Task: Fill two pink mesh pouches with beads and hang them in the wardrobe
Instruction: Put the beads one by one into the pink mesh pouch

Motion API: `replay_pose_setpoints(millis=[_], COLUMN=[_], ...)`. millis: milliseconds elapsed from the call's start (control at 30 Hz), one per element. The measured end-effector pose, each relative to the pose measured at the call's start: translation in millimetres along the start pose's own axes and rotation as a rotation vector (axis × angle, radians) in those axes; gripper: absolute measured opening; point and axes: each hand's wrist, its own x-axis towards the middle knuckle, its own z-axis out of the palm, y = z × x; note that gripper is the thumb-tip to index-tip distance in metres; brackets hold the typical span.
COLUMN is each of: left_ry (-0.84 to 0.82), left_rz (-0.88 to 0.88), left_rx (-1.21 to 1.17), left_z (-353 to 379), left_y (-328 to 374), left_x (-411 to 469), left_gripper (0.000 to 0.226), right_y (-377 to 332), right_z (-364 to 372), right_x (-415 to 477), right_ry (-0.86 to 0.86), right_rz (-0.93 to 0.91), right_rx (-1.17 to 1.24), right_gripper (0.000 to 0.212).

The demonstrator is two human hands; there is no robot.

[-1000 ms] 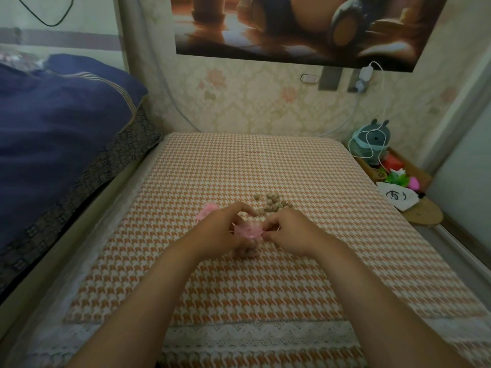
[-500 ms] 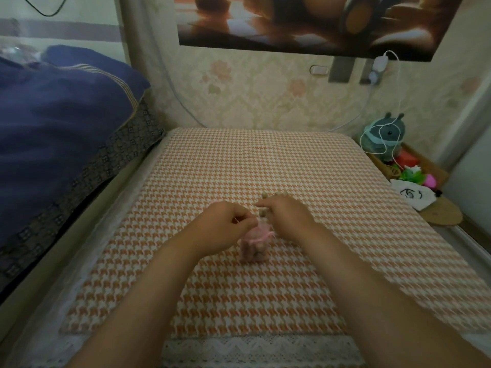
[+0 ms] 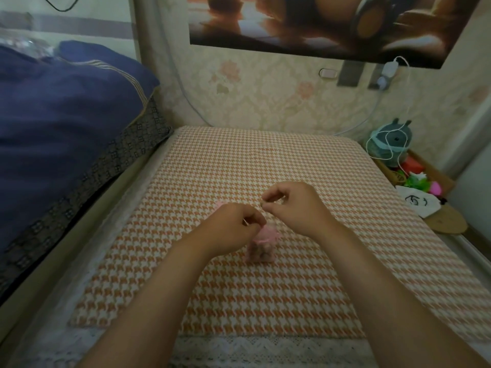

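A pink mesh pouch point(image 3: 261, 245) holding brown beads stands on the orange houndstooth mat point(image 3: 239, 166), its neck gathered into a ruffle. My left hand point(image 3: 231, 227) pinches one drawstring end just left of the ruffle. My right hand point(image 3: 292, 205) pinches the other drawstring end, up and to the right of the pouch. A corner of a second pink pouch point(image 3: 219, 204) peeks out beyond my left hand. The loose beads are hidden behind my hands.
A blue quilt point(image 3: 58, 115) lies on the bed at left. At right stand a teal plush toy point(image 3: 393, 142) with a white cable, a box of small toys point(image 3: 419, 179) and a round wooden board point(image 3: 446, 221). A lace-edged cloth point(image 3: 239, 349) runs along the front.
My hands have drawn apart, the right one moving up and right. The pouch, held open a second ago, now stands with its neck cinched. The camera has tilted so the bead pile is hidden.
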Motion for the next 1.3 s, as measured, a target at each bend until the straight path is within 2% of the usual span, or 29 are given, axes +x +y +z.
replay_pose_setpoints(millis=[100, 267, 433, 633, 667, 733, 800, 900, 1000, 1067, 1200, 1300], left_ry=[0.015, 0.023, 0.024, -0.009, -0.032, -0.105, -0.156, -0.112, -0.082, -0.071, -0.043, -0.039], left_rz=[0.002, 0.0, -0.018, -0.011, -0.008, 0.002, 0.022, 0.039, 0.042, 0.046, 0.037, 0.019], left_rx=[-0.007, -0.032, -0.052, -0.149, -0.185, -0.199, -0.118, -0.041, -0.034, -0.044, 0.023, 0.052], left_z=[1.1, 3.8, 6.3, 5.3, 5.9, 8.4, 12.7, 17.7, 18.4, 17.8, 10.4, 0.6], left_y=[-0.8, -0.9, -0.4, -0.6, 1.2, 3.4, 2.7, -1.9, -5.9, -5.9, -4.2, -6.4], left_x=[-1.1, -2.1, -4.4, -5.1, -5.9, -8.1, -8.7, -4.6, -1.8, -2.7, -6.0, -8.6], left_gripper=[0.017, 0.016, 0.02, 0.022, 0.025, 0.047, 0.067, 0.061, 0.053, 0.054, 0.056, 0.045], right_y=[-14.0, -15.2, -12.8, -11.6, -11.9, -12.0, -11.6, -11.7, -8.5, -3.6, 4.3, 5.9], right_z=[-11.0, -15.3, -18.0, -15.6, -13.4, -11.3, -11.3, -10.5, -10.4, -12.6, -15.6, -11.8], right_x=[-14.7, -32.5, -32.1, -39.2, -38.9, -36.9, -35.0, -34.7, -35.5, -35.0, -36.6, -36.8], right_ry=[-0.054, -0.169, -0.186, -0.364, -0.369, -0.369, -0.361, -0.37, -0.369, -0.328, -0.326, -0.368], right_rz=[-0.011, -0.071, -0.131, -0.119, -0.117, -0.105, -0.1, -0.085, -0.066, -0.021, 0.134, 0.139], right_rx=[0.02, -0.224, -0.317, -0.433, -0.464, -0.514, -0.546, -0.571, -0.524, -0.371, -0.116, -0.064], right_gripper=[0.009, 0.012, 0.016, 0.024, 0.024, 0.021, 0.021, 0.021, 0.022, 0.023, 0.049, 0.023])
